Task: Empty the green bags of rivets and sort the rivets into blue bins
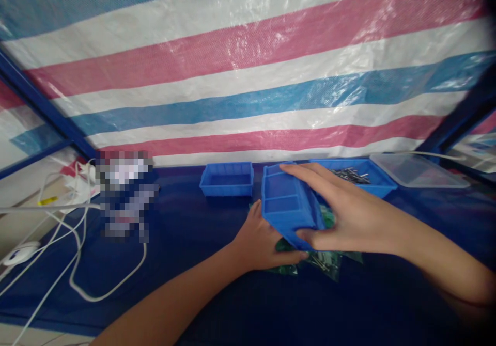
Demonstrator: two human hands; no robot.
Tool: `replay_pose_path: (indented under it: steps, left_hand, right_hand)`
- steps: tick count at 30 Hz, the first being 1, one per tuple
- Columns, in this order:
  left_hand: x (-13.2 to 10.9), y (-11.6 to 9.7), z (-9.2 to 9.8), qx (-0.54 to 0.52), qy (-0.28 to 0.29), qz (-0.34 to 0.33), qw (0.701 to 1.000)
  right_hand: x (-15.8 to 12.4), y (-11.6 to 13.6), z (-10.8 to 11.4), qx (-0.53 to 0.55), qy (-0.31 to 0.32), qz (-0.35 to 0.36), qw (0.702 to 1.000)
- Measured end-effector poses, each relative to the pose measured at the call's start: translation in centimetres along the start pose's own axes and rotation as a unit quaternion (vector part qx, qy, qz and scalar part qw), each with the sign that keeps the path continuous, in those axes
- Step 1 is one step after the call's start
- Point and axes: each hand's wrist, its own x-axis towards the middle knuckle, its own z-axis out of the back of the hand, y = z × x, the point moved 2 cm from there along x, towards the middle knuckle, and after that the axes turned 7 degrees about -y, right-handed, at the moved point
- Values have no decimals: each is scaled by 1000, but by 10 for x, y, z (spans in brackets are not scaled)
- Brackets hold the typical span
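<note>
A blue plastic bin [282, 193] is tilted on its side in the air, gripped by my right hand [352, 211] with fingers over its top edge and thumb underneath. Below and behind it lies a pile of small clear-green plastic bags [325, 264], some with thin metal pieces inside. My left hand [259, 240] rests at the left side of these bags, under the bin, thumb stretched to the right and apart from the fingers. The bin hides part of its fingers and much of the pile.
Another blue bin [227, 181] stands at the back of the dark blue table [186, 232]. Behind my right hand, a wider blue tray [382, 185] holds dark metal pieces, beside a translucent lid [420, 170]. White cables [83, 248] sprawl at left; a striped tarp [248, 77] hangs behind.
</note>
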Motion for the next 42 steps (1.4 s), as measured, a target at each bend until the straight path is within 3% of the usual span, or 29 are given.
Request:
replay_pose_path:
  steps: [4,11,25,29,33,36,39,42]
  left_hand:
    - [0,1,-2,-14,-8,-21,1000]
    - [-4,4,-10,-34,44,-24,998]
    - [0,-2,-4,-12,42,-47,998]
    - [0,-6,-2,36,47,-68,996]
    - [0,-8,2,55,43,-65,995]
    - [0,-8,4,52,57,-59,995]
    - [1,-9,5,44,63,-58,995]
    - [2,-9,8,32,40,-63,997]
  right_hand:
    - [4,7,-10,-17,-7,7,1000]
    - [3,12,-25,-35,-26,15,999]
    - [9,10,-22,-29,7,30,999]
    - [11,5,-7,-14,-9,8,1000]
    - [8,-7,21,-4,-62,-48,997]
    - [3,-21,40,86,-101,-83,988]
    - [4,-32,48,147,-132,-65,978]
    - [10,-41,46,84,-185,-32,979]
